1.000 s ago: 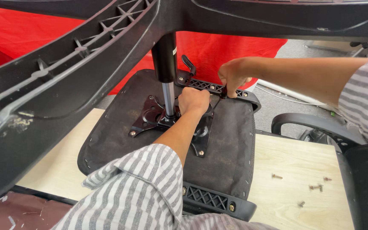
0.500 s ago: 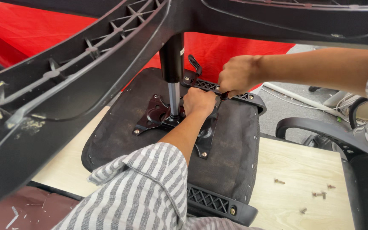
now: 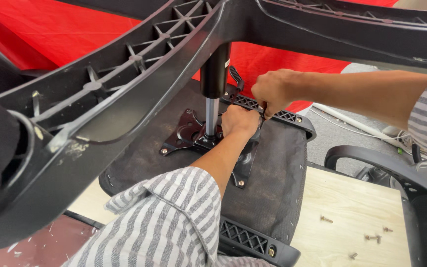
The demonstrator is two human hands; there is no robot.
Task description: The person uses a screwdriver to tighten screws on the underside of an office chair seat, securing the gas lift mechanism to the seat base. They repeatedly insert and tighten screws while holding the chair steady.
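An office chair seat (image 3: pixel 277 183) lies upside down on a wooden tabletop (image 3: pixel 352 217). Bolted to its underside is a black metal mechanism plate (image 3: pixel 184 136), with the gas cylinder (image 3: pixel 212 111) rising out of it to the star base (image 3: pixel 139 74) near the camera. My left hand (image 3: pixel 240 121) is curled over the mechanism just right of the cylinder. Just above it, near the seat's far edge, my right hand (image 3: pixel 275 89) is a fist around a thin black tool (image 3: pixel 263 111). The tool's tip is hidden between the hands.
Several loose screws (image 3: pixel 374 238) lie on the wood at the right. A black armrest (image 3: pixel 371 165) and another chair part stand off the right edge. Red cloth (image 3: pixel 50 34) hangs behind. The star base legs cover the top and left of the view.
Both hands stay at the mechanism, the left one a little closer under the right. The view has shifted, and the star base now fills more of the frame.
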